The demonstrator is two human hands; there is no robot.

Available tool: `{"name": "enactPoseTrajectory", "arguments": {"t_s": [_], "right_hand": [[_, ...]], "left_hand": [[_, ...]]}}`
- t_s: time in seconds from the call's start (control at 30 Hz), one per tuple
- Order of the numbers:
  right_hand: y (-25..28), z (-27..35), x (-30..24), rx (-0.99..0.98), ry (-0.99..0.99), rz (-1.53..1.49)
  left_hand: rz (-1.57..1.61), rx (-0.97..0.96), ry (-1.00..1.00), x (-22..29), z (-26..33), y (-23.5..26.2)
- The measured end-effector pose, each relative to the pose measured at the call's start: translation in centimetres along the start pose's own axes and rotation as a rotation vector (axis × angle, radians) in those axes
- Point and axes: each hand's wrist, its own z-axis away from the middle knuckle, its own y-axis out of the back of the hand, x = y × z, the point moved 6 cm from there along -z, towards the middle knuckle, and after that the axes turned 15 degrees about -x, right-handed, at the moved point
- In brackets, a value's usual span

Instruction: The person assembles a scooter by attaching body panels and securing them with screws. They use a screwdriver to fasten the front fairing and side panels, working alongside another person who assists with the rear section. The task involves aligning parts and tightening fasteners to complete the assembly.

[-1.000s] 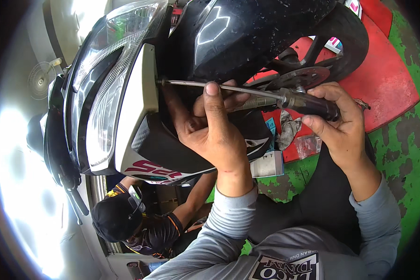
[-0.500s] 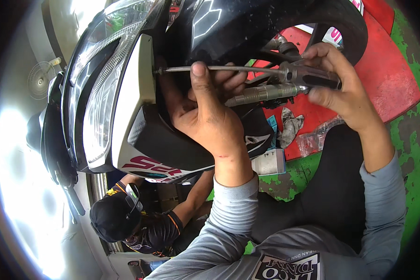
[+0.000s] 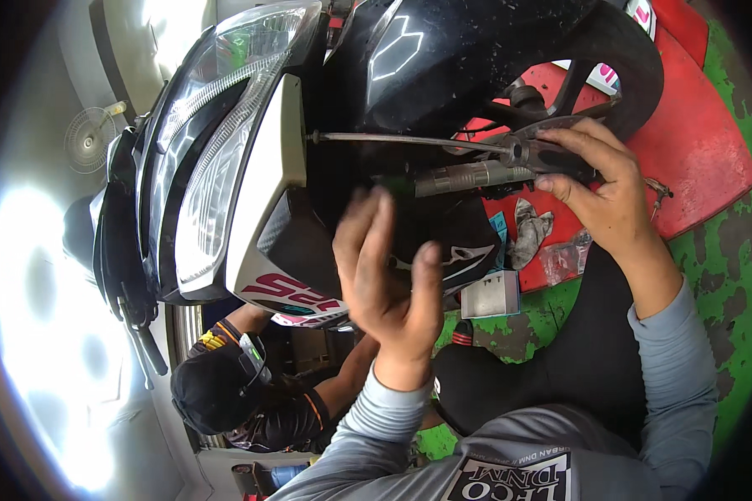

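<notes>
A: What does the right hand (image 3: 612, 188) grip?
B: One screwdriver (image 3: 516, 153), upper centre of frame: slender metal shaft (image 3: 393, 139), dark handle (image 3: 560, 160).
A: The left hand (image 3: 390, 288)?
B: Central, blurred, loosely open, below one glossy, curved black fender (image 3: 468, 75).

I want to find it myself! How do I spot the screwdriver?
Find the big black fender. Below it, the right hand holds the screwdriver by its dark handle. Its long, thin shaft differs from the thick grey tube just below.
</notes>
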Motion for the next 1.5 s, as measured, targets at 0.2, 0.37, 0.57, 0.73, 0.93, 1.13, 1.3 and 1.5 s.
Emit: {"name": "enactPoseTrajectory", "arguments": {"t_s": [0.2, 0.37, 0.57, 0.73, 0.93, 1.13, 1.3, 1.5], "right_hand": [[-2.9, 0.7, 1.8, -0.208, -0.252, -0.487], [-2.1, 1.3, 2.1, -0.096, -0.118, -0.537], [-0.7, 0.7, -1.0, -0.026, 0.188, 0.039], [-0.5, 1.3, -1.0, 0.002, 0.191, 0.109], [-1.9, 0.8, 1.1, -0.211, -0.377, -0.687], [-0.5, -0.1, 0.0, -0.068, -0.029, -0.217], [0.0, 0.1, -0.4, -0.053, 0.024, 0.052], [0.3, -0.1, 0.0, -0.152, -0.185, -0.405]], "left_hand": [[-0.152, 0.036, -0.077, 0.4, -0.6, 1.3], [-0.617, -0.088, -0.002, 4.9, -6.1, 7.5], [-1.041, -0.389, -0.037, 3.9, -8.1, 9.0], [-1.087, -0.400, -0.037, 3.8, -8.3, 8.5], [-1.131, -0.455, -0.043, 3.6, -8.3, 8.7], [-1.233, -0.476, -0.089, 4.3, -9.4, 8.2], [-1.122, -0.477, -0.091, 3.7, -9.4, 8.1], [-1.059, -0.476, -0.062, 4.0, -8.8, 8.5]]}}
